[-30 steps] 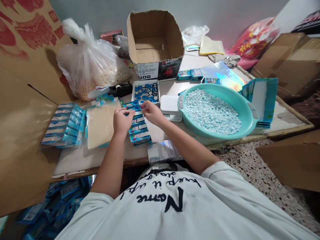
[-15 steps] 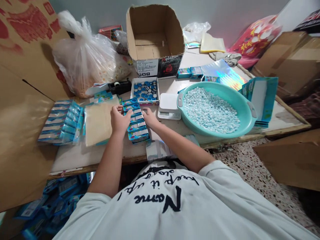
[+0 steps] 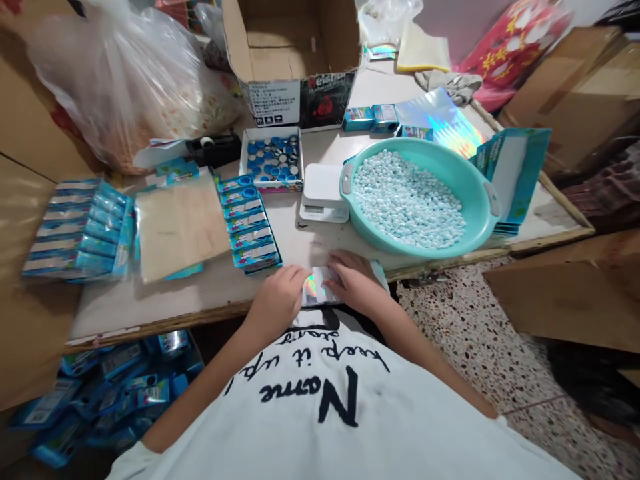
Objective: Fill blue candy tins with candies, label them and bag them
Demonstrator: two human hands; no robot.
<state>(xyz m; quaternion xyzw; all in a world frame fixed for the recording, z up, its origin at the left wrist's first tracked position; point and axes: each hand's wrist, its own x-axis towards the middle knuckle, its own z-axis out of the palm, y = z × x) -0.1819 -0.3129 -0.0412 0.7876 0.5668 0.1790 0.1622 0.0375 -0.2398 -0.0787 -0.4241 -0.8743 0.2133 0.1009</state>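
At the table's front edge, close to my shirt, lies a shiny silver sheet [image 3: 315, 283] with a rainbow sheen. My left hand [image 3: 283, 290] grips its left side, fingers closed. My right hand [image 3: 350, 277] has its fingers closed on the right side, covering part of it. Whether it is one sheet or a flattened box, I cannot tell. To the left of my hands stands a row of small blue boxes [image 3: 253, 230]. Beyond them is a white tray [image 3: 270, 187] of blue and silver round caps. A white kitchen scale [image 3: 325, 190] sits ahead of my hands.
A turquoise basin [image 3: 415, 243] of pale blue pellets stands at right, beside blue cartons [image 3: 525, 173]. At left are more blue boxes [image 3: 75, 230] and a beige sheet [image 3: 180, 223]. An open cardboard box [image 3: 280, 100] and a plastic bag [image 3: 120, 87] stand behind.
Both hands have left the row of blue boxes and come back to the table's front edge, where they now grip the silver sheet. The view has tilted downward.
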